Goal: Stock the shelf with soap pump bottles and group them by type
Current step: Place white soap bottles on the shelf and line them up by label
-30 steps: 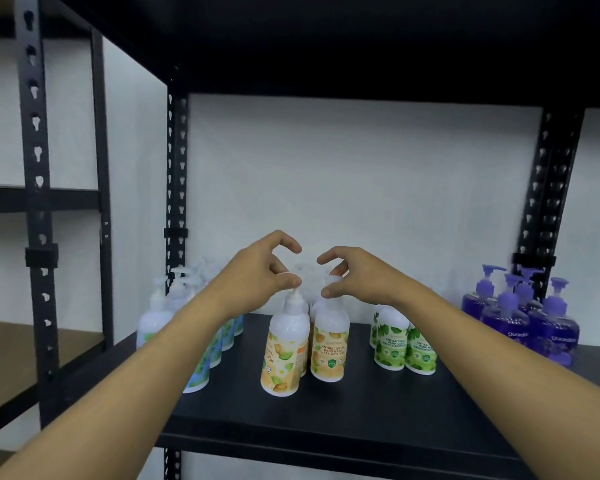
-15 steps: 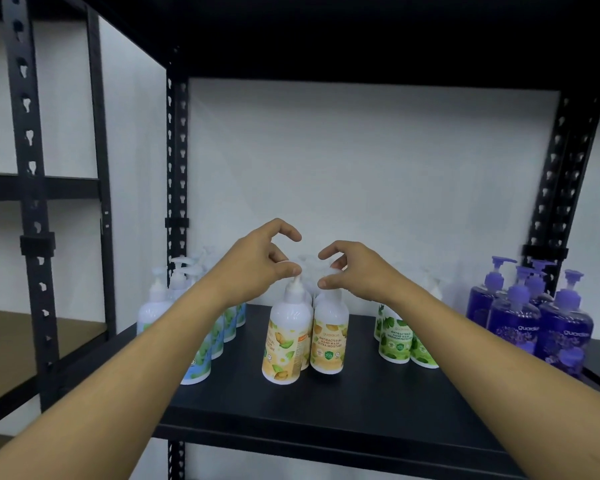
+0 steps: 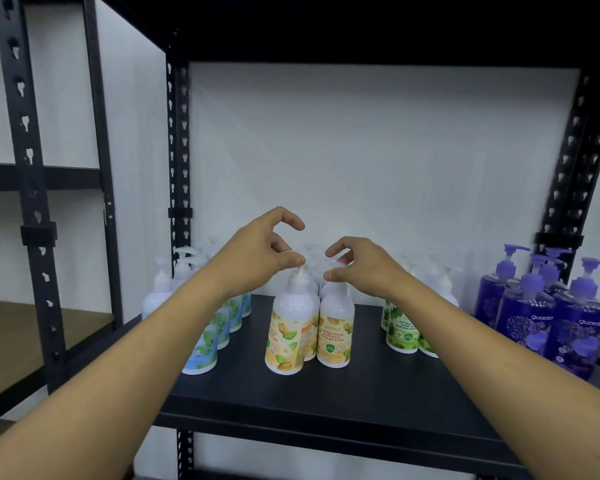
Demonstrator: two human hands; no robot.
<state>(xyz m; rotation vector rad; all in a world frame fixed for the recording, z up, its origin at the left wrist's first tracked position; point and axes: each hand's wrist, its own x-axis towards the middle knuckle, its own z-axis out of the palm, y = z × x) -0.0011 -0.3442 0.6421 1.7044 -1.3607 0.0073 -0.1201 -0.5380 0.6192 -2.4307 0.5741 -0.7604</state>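
Head view: two yellow-label bottles [image 3: 288,327] stand mid-shelf, pump tops just under both hands. Left hand [image 3: 257,254] seems to pinch the left bottle's pump; right hand [image 3: 364,265] curls on the right one, though its pump is hidden. Black shelf [image 3: 361,396] also holds blue-label bottles [image 3: 201,341] at nine o'clock, green-label bottles [image 3: 402,327] and purple bottles [image 3: 548,320] toward three

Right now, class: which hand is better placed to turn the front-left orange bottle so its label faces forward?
Left hand: its fingertips sit on the front-left orange bottle's pump; the right hand is over its neighbour.
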